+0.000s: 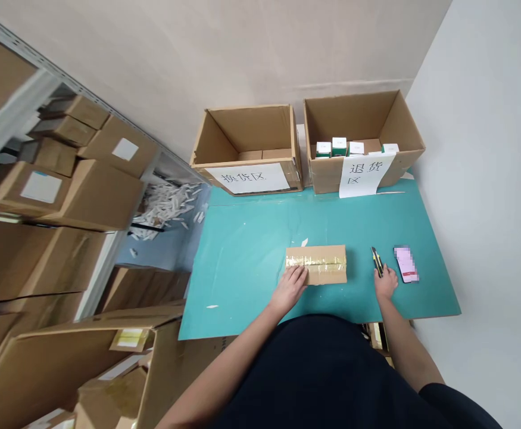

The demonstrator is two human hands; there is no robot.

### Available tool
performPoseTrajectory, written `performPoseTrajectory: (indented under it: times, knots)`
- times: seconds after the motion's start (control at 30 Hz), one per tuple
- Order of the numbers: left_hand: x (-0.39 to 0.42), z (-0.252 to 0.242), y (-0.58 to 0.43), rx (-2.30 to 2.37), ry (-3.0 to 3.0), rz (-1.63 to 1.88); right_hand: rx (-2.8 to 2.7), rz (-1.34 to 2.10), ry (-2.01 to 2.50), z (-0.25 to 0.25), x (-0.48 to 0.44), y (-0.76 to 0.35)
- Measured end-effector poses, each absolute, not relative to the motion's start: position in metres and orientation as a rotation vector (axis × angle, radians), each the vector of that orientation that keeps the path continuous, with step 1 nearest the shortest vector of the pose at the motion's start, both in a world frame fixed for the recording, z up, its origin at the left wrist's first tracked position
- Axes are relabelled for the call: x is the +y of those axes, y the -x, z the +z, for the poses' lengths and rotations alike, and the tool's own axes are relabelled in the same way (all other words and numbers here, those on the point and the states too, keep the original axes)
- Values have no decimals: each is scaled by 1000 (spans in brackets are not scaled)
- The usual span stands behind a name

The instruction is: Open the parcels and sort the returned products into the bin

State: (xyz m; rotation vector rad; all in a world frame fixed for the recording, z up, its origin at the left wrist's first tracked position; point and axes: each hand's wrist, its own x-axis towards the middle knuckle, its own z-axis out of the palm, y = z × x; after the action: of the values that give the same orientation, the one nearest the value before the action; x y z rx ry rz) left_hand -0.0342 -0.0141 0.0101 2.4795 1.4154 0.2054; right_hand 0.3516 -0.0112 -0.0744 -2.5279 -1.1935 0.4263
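A small sealed cardboard box [327, 274] with shiny yellowish tape along its top lies near the front of the green table. My left hand [290, 287] grips its near left corner, with the fingers over the top. To the right, my right hand [386, 282] is closed on the lower end of a yellow and black utility knife [376, 260], whose tip points away from me. Just right of that hand lies a phone [405, 264] with a lit pinkish screen.
Two open cartons stand along the table's [251, 238] back: a left carton [293, 173] with a paper label, and a right carton [325, 179] holding several small white-and-green boxes. Shelves of cartons [103, 190] line the left. A large open carton [162, 363] with parcels is below.
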Motion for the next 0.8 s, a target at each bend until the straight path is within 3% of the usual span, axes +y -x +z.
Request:
performPoseTrajectory:
  times: [0.33, 0.8]
  knots:
    - [-6, 19, 17, 1397, -2448, 208, -2402, 643, 1461, 22, 52, -247]
    - [-2, 7, 3, 1490, -2377, 246, -2922, 511, 1408, 53, 93, -217]
